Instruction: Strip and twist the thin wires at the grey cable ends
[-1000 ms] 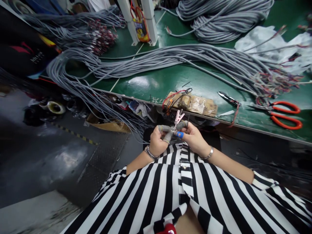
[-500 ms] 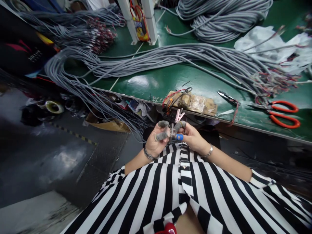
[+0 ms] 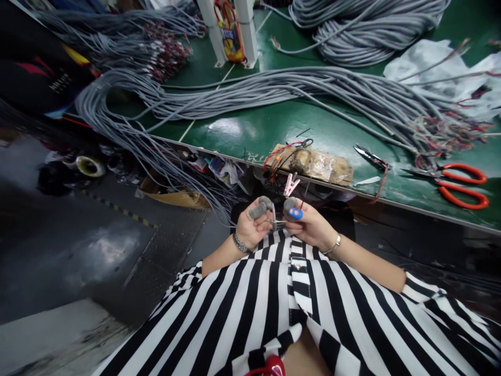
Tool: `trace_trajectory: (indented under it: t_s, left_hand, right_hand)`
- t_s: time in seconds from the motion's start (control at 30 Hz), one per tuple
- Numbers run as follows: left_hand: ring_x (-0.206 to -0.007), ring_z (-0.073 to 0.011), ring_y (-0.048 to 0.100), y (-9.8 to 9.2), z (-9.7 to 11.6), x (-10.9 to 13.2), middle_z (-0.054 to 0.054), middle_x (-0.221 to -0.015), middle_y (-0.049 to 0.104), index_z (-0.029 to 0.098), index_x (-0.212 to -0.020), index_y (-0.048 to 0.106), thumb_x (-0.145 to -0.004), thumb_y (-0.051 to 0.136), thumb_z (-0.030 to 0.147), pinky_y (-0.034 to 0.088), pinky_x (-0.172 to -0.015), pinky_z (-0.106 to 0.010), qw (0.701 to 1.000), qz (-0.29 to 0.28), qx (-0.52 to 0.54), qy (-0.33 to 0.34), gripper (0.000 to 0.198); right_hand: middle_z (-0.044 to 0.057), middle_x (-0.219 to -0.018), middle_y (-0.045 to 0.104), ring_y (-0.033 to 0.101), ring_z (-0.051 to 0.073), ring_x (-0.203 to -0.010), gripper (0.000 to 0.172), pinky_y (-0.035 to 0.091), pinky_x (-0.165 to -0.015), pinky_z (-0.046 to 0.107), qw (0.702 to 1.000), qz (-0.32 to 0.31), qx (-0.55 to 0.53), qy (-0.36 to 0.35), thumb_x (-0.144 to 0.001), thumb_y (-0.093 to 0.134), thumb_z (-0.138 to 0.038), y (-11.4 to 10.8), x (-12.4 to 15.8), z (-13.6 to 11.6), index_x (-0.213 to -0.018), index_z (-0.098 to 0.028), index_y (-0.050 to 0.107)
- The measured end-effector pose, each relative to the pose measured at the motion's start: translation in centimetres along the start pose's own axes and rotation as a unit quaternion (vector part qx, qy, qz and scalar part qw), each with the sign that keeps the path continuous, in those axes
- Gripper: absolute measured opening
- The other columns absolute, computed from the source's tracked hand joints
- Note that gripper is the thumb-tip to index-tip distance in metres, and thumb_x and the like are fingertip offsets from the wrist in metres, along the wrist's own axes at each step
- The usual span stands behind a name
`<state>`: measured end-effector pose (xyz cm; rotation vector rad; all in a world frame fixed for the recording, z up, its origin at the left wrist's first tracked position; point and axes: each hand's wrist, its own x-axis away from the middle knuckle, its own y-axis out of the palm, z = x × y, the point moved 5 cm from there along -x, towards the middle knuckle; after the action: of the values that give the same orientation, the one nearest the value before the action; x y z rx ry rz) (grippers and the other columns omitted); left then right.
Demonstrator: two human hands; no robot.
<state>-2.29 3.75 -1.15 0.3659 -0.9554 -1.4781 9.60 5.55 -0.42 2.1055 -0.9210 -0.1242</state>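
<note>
In front of my striped shirt, my left hand (image 3: 253,224) is closed with padded grey coverings on its fingers. It pinches a short grey cable end (image 3: 274,215) that bends down between the hands. My right hand (image 3: 313,225), with a blue wrap on the thumb, is also closed. A thin pale wire (image 3: 281,222) runs from the cable to its fingers. Just beyond my right fingertips stands a pink clip (image 3: 290,185); whether they touch, I cannot tell.
On the green bench (image 3: 227,128) lie a long bundle of grey cables (image 3: 242,96), a stained wooden block (image 3: 321,164), pliers (image 3: 370,155) and orange-handled scissors (image 3: 464,185). Coiled cable (image 3: 360,34) and a plastic bag (image 3: 418,60) are at the back right. Cables hang over the front edge.
My hands have moved slightly apart, and the cable end and thin wire between them now show more plainly. The right fingers have drawn back to the right.
</note>
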Motion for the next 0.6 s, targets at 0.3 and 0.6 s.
trace_trajectory:
  t_s: [0.3,0.6]
  left_hand:
    - [-0.032,-0.0021,0.021,0.4,1.2,-0.1,0.011,-0.037,0.027,0.017,-0.075,0.059,-0.063,0.078,0.033,0.015,-0.037,-0.018,0.995,0.028,-0.052,0.080,0.028]
    - [-0.034,-0.0035,0.017,-4.8,6.6,1.3,0.009,-0.040,0.019,0.017,-0.065,0.053,-0.084,0.059,0.028,0.019,-0.040,-0.019,0.980,0.095,-0.043,0.172,0.023]
  right_hand:
    - [-0.005,-0.060,0.041,0.037,0.009,-0.056,0.008,0.032,-0.055,0.023,0.847,0.048,0.509,-0.147,-0.077,0.063,-0.022,-0.1,0.8,-2.3,-0.076,-0.017,0.057]
    - [-0.003,-0.060,0.049,0.042,0.010,-0.057,0.016,0.035,-0.055,0.023,0.805,0.051,0.574,-0.140,-0.078,0.056,-0.020,-0.4,1.2,-3.1,-0.063,-0.017,0.050]
